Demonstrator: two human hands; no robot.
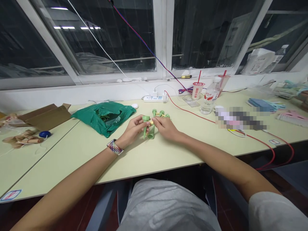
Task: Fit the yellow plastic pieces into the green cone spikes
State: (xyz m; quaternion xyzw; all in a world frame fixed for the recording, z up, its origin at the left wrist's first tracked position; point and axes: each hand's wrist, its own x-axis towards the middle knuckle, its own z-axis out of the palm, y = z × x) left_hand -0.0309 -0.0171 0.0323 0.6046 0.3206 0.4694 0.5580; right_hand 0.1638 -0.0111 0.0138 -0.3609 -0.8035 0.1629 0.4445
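My left hand [132, 130] is closed around a green plastic watering spike [145, 118], its wide cap up and its narrow tip pointing down. Against the spike's small yellow side piece [151, 122], my right hand [165, 127] is pinched shut, thumb and forefinger together. Just below the fingers, a green hollow cone [151, 134] shows its open end towards me. Several more green spikes [161, 113] with yellow side pieces stand behind my right hand, which partly hides them.
A torn green plastic bag [108, 114] and a cardboard box [47, 116] are on the left, near wooden pieces [24, 139] and a blue ball [45, 134]. Behind lies a power strip [155, 98]. Rightward stand a drink cup [197, 90] and water bottle [209, 99]; a red cable [190, 113] crosses the table.
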